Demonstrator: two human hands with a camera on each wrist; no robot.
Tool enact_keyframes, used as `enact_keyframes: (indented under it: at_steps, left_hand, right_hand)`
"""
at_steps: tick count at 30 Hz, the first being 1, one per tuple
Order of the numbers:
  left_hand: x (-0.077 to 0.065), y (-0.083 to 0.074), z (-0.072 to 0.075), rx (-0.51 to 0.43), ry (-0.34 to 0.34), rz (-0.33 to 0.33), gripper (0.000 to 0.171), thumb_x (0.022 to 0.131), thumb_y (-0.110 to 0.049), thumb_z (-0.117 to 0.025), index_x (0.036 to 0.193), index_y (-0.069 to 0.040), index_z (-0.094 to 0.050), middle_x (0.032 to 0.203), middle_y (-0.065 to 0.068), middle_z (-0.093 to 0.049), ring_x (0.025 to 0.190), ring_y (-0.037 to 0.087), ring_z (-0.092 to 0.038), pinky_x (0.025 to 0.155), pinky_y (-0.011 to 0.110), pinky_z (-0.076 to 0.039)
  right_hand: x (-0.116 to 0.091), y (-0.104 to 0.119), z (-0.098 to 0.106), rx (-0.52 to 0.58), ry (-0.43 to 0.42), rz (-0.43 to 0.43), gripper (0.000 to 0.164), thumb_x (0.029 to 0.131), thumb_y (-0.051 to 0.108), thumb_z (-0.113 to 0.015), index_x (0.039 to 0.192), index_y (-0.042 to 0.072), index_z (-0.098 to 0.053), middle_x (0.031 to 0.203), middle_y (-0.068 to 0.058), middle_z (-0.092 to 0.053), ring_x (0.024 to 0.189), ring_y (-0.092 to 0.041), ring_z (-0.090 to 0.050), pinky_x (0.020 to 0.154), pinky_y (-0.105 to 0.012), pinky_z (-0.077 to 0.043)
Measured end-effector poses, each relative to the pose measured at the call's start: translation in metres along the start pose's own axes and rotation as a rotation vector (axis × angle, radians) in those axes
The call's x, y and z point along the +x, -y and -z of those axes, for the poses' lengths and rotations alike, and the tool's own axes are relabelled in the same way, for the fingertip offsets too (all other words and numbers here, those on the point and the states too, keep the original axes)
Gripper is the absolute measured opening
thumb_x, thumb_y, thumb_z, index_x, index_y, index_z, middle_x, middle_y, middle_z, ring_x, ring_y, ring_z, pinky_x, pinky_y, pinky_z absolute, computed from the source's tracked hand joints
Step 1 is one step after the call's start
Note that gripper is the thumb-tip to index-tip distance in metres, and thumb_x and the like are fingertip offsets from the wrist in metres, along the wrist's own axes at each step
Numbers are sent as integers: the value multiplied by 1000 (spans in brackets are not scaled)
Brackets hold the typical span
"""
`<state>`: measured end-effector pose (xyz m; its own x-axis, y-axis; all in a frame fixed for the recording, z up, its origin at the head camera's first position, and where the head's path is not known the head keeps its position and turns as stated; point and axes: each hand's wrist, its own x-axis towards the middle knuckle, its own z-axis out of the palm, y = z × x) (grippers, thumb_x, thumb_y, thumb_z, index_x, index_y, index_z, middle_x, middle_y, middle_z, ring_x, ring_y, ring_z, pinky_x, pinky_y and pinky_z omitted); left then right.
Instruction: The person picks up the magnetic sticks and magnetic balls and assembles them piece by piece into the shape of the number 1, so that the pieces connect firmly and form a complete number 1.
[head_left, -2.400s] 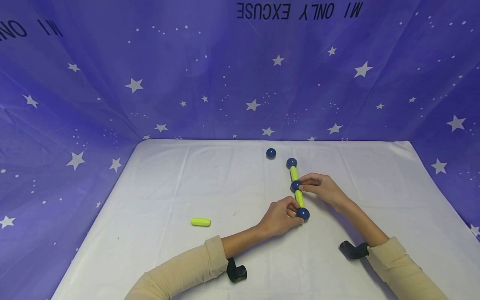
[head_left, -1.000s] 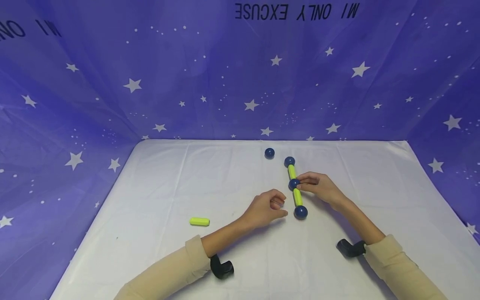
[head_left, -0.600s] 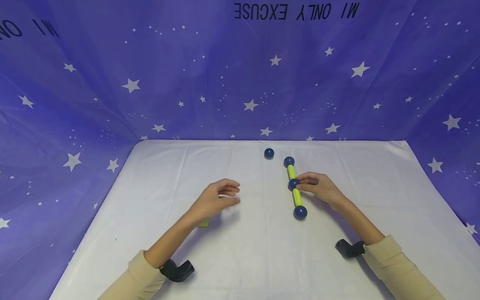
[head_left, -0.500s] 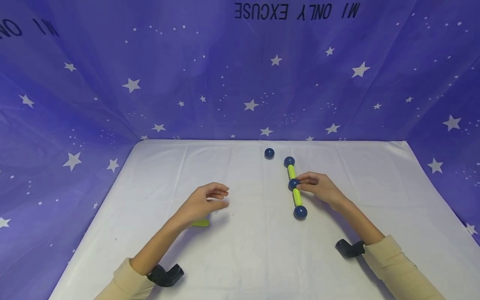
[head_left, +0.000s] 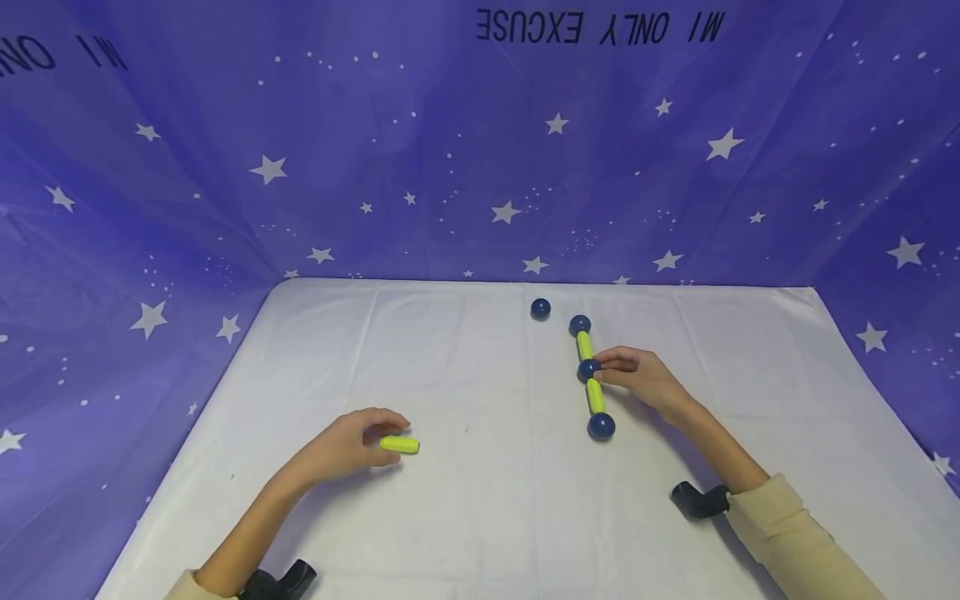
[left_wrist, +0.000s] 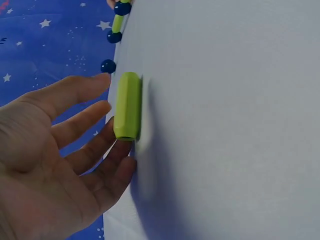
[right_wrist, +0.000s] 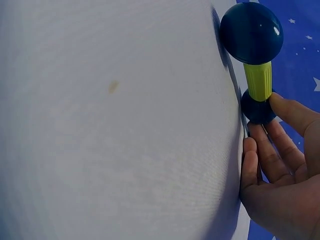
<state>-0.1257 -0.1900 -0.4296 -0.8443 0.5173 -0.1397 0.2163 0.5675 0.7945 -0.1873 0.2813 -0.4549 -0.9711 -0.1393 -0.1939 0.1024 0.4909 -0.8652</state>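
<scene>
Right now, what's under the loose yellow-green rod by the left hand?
White cloth shows alongside the loose yellow-green rod near the left hand. The spot directly beneath is covered by the rod itself, so I can't tell whether anything else is there.

My left hand [head_left: 343, 445] crosses to the loose yellow-green rod [head_left: 401, 445]

It no longer touches the nearest blue ball [head_left: 602, 427], now free of my fingers. Instead, my thumb and fingers stand either side of the rod, which my wrist partly covered a moment ago.
</scene>
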Motion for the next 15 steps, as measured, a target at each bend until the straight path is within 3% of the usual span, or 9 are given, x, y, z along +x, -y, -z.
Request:
enact_keyframes:
  at_steps: [8, 15]
  left_hand:
    - [1, 4, -5, 115, -28, -99, 33, 84, -8, -79, 115, -3, -69, 105, 0, -67, 93, 18, -62, 85, 35, -50]
    - [4, 1, -8, 165, -61, -124, 22, 84, -3, -77, 106, -5, -73, 97, -1, -67, 87, 17, -60, 76, 30, -49]
  right_hand:
    - [-1, -1, 0, 1, -1, -14, 45, 90, 28, -76, 125, 2, -65, 118, -13, -69, 119, -35, -56, 99, -49, -41]
    - [0, -1, 0, -6, -4, -8, 46, 90, 29, -76, 126, 2, -65, 119, -14, -69, 121, -35, -55, 100, -51, -41]
